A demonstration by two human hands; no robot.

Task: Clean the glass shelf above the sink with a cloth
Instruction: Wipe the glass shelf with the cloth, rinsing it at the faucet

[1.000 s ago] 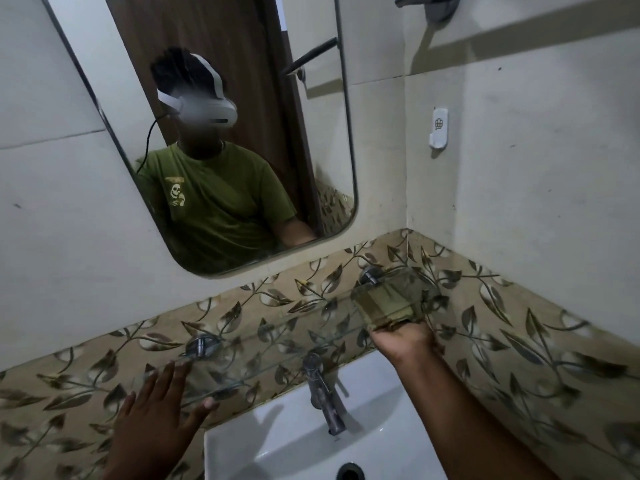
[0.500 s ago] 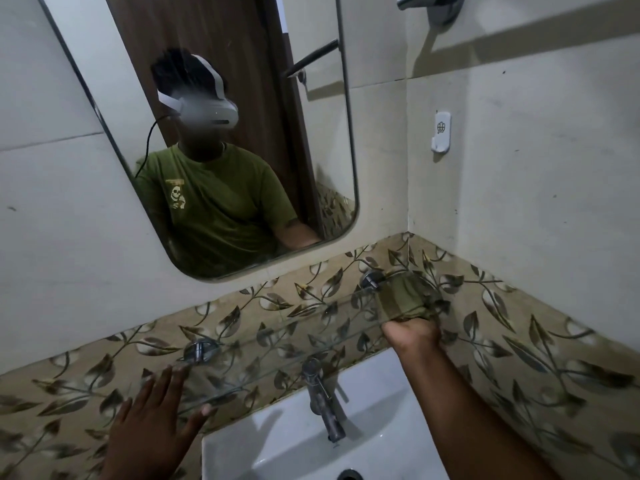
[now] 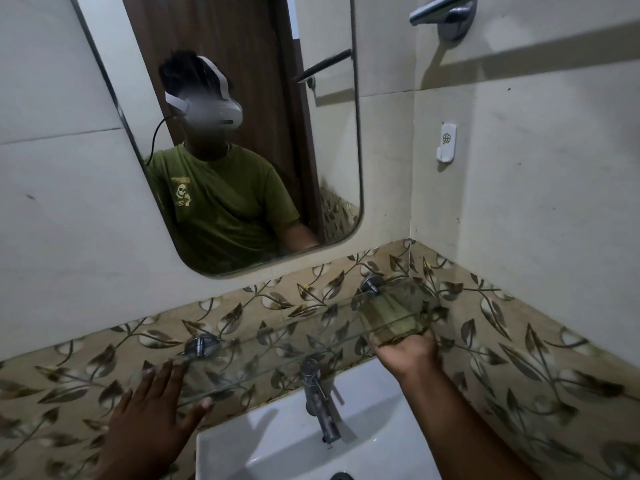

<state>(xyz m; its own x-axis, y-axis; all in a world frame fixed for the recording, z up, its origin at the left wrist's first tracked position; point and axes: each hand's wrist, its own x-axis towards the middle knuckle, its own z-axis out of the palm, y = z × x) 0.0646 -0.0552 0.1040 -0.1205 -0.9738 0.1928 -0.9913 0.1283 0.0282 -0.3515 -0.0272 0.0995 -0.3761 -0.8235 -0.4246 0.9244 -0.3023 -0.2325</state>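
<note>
A clear glass shelf (image 3: 277,344) runs along the leaf-patterned tile band above the sink, held by two chrome brackets. At its right end lies an olive-green cloth (image 3: 398,311), seen through the glass. My right hand (image 3: 408,353) reaches from under the shelf's front edge, palm up, and its fingers hold the cloth against the glass. Over the left end of the shelf rests my left hand (image 3: 152,410), flat with its fingers spread, holding nothing.
A white sink (image 3: 263,445) with a chrome tap (image 3: 317,400) sits below the shelf. A mirror (image 3: 242,133) hangs above and reflects a person in a green shirt. The side wall stands close on the right with a white hook (image 3: 446,142) and a chrome rail mount (image 3: 446,12).
My right hand has slid the cloth to the right, from beside the right bracket toward the corner, then eased slightly back. The left hand has stayed on the shelf's left end.
</note>
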